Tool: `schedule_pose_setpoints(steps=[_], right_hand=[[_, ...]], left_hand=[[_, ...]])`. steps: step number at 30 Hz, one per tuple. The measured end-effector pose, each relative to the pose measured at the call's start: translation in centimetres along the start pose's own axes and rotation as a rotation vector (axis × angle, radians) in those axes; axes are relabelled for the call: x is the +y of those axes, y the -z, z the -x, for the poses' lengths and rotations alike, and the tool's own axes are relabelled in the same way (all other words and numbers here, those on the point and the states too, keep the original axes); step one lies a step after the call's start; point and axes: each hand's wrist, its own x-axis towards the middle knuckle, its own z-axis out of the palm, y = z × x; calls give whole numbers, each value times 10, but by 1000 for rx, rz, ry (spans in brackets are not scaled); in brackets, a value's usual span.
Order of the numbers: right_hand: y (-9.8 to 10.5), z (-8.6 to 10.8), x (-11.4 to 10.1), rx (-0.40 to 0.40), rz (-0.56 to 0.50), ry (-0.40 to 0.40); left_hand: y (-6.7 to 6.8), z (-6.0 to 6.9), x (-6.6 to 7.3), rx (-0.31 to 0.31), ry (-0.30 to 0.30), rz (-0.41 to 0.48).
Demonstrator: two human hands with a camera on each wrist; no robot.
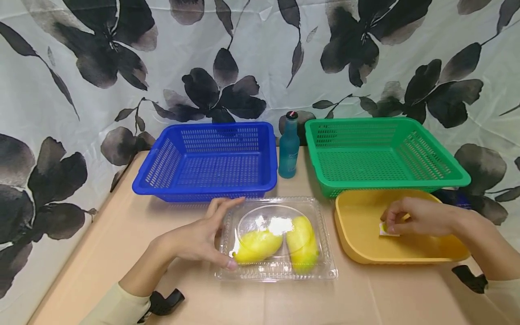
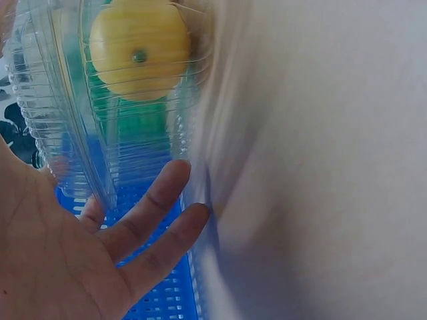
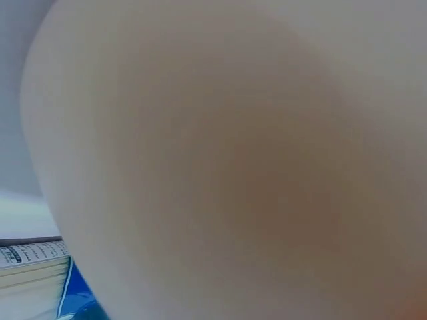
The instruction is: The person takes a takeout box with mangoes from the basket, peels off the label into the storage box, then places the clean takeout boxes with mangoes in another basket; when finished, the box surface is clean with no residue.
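A clear plastic clamshell container (image 1: 325, 243) holds two yellow mangoes, one on the left (image 1: 260, 247) and one on the right (image 1: 302, 248). My left hand (image 1: 203, 237) spans the container's left side with fingers spread, the thumb on its front left corner. In the left wrist view those fingers look fairly straight beside the ridged plastic, and one mango (image 2: 140, 50) shows through it. Over the yellow tray (image 1: 353, 250), my right hand (image 1: 422, 216) pinches a small flat white piece with some yellow-green on it (image 1: 383, 231). Its kind is partly hidden by the fingers.
Behind the container stand a blue basket (image 1: 203, 190) and a green basket (image 1: 390, 184), with a teal bottle (image 1: 288, 153) between them. A dark item (image 1: 452, 197) is partly hidden behind the tray. A blurred pale surface fills most of the right wrist view.
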Motion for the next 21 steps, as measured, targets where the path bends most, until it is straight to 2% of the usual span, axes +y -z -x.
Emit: schedule_pose_setpoints(steps=[4, 12, 21], right_hand=[[-4, 2, 0, 38, 57, 32], [-8, 0, -8, 71, 179, -119], [-1, 2, -23, 62, 225, -167]], left_hand=[[-1, 0, -1, 2, -8, -2], [0, -1, -2, -9, 3, -17], [0, -1, -2, -4, -8, -9]])
